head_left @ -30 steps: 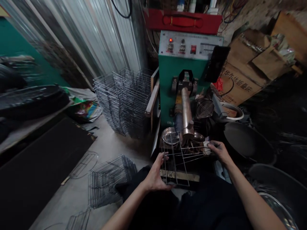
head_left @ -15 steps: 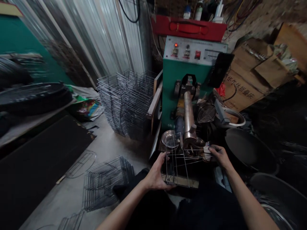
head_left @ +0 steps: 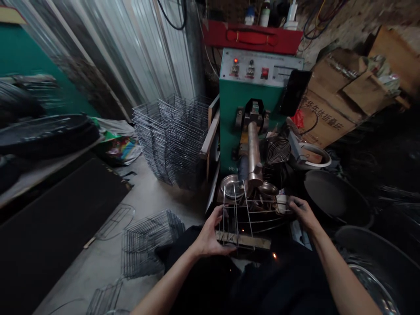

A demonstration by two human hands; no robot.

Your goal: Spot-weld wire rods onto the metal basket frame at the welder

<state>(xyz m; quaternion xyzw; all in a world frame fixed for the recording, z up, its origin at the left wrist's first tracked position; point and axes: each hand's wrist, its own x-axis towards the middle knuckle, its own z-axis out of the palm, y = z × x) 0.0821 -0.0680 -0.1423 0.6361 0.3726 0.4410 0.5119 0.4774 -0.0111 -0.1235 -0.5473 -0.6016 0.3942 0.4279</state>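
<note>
A wire rack (head_left: pixel 248 211) of thin bent metal rods is held between my hands, just below the metal arm (head_left: pixel 254 153) of a green spot welder (head_left: pixel 229 113). My left hand (head_left: pixel 210 236) grips its left side, with the thumb on top and the fingers underneath. On the right, my right hand (head_left: pixel 302 212) pinches the ends of its long rods. Small orange sparks (head_left: pixel 274 255) glow in front of my dark clothing. The exact contact point between rack and welder is hard to make out.
Stacked wire baskets (head_left: pixel 170 144) stand left of the welder. More wire racks (head_left: pixel 147 243) lie on the floor, nearer me. A small metal bowl (head_left: pixel 225 180) sits behind the held rack. To the right are dark round pans (head_left: pixel 334 197) and a cardboard box (head_left: pixel 328 109).
Sparks have appeared below the rack. The rack has shifted slightly, with both hands still on it. The whole view has moved a little.
</note>
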